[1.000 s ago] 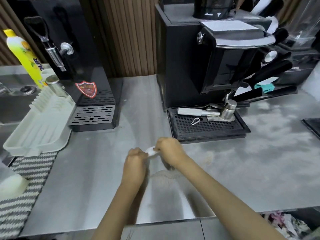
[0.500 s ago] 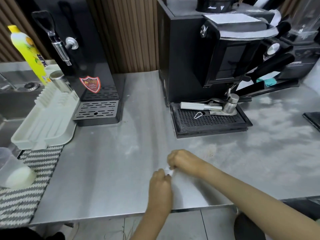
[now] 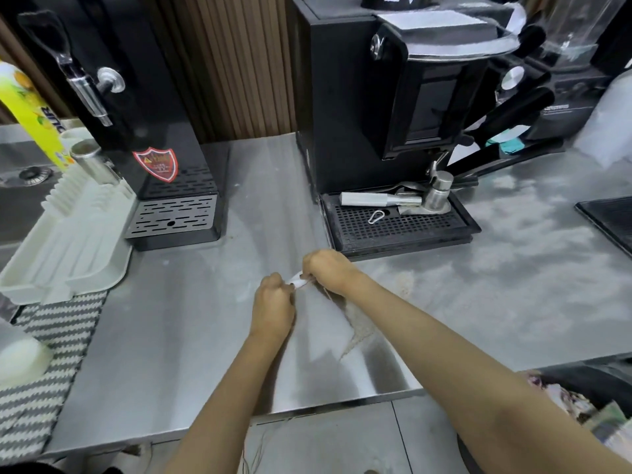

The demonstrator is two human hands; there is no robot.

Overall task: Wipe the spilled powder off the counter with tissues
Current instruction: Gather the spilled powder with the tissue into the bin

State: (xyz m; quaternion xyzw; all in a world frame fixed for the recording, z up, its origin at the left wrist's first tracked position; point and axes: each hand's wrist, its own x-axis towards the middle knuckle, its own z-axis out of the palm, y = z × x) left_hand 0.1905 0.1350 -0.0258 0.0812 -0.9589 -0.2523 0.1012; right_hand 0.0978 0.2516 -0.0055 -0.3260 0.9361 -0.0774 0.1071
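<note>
A small white tissue [image 3: 297, 281] is stretched between both hands just above the steel counter [image 3: 191, 323]. My left hand [image 3: 273, 307] curls round its near end, and my right hand [image 3: 328, 271] pinches its far end in front of the coffee machine's drip tray [image 3: 400, 227]. Pale powder [image 3: 359, 328] lies in a streak on the counter under my right forearm. A fainter patch of powder [image 3: 405, 283] sits to its right. Most of the tissue is hidden inside the fingers.
A black coffee machine [image 3: 393, 107] stands behind the hands, a black dispenser [image 3: 147, 138] at the back left. A white drying rack [image 3: 68, 234] and a striped mat [image 3: 44, 364] fill the left side. A black tray edge [image 3: 608, 220] shows at right. The counter's front edge [image 3: 342, 403] is close.
Both hands with the tissue moved away from the front edge, back toward the drip tray. The powder streak now shows below the right forearm.
</note>
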